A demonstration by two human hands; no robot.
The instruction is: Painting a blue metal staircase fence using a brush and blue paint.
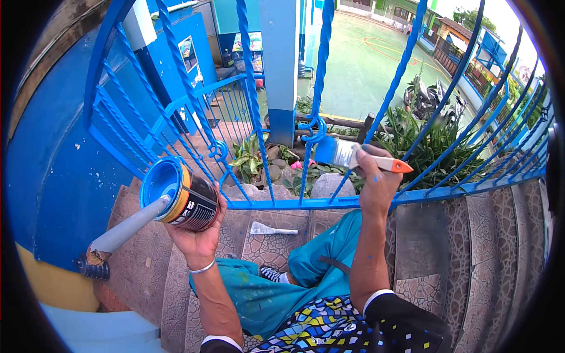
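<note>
Honestly, the paint can (179, 197) worries me most: the left hand (197, 235) is wrapped around its side and holds it tipped well over, open mouth facing away from the blue railing (282, 203), with a grey stir stick (126, 229) poking out of it. Tilted any further, I'd judge blue paint could run over the rim onto the stone steps (471, 247) below the railing. The right hand (376, 182) is closed on the handle of a flat paintbrush (353, 156), its blue-loaded bristles right against a twisted bar of the railing; a heavy load could drip onto the plants behind it. A second pale brush (272, 229) lies on the step just under the railing's bottom rail. How full the can is I can't make out, and the right fingers are mostly hidden behind the handle.
</note>
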